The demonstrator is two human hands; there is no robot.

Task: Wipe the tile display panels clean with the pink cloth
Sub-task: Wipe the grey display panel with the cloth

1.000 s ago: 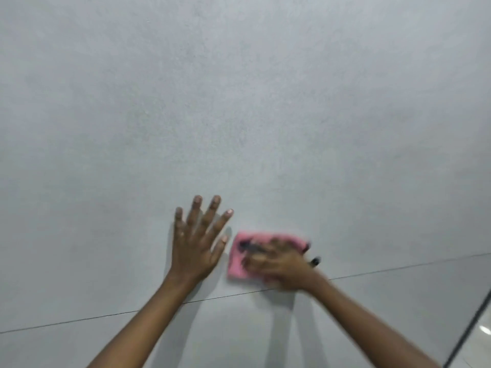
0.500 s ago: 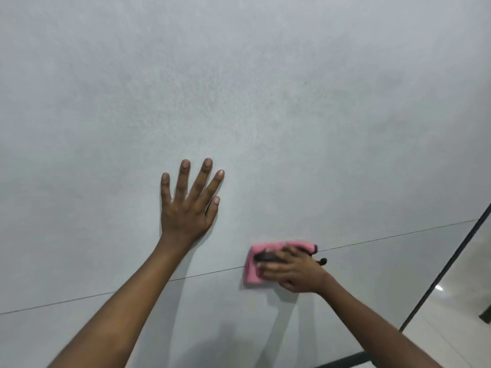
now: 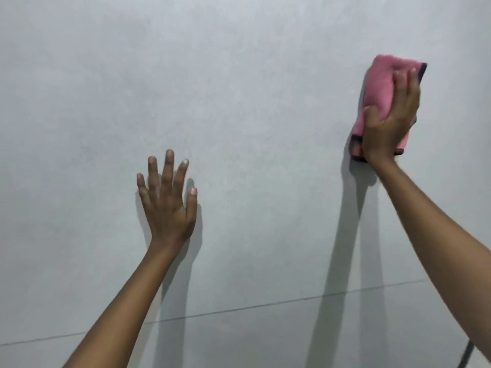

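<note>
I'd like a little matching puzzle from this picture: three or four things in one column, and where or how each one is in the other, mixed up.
Things:
1. left hand
2. right hand
3. pink cloth
4. thin seam line

States:
A. folded, pressed against the grey tile panel, upper right
B. runs across the panel low down, below both hands
C. fingers spread, flat on the panel
D. grips the cloth

Pairs: 1-C, 2-D, 3-A, 4-B

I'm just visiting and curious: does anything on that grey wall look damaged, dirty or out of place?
Nothing stands out. The grey tile panel shows no cracks, chips or spills, only arm shadows and a thin straight joint line. The right hand holds the pink cloth against it; the left hand rests flat.
</note>
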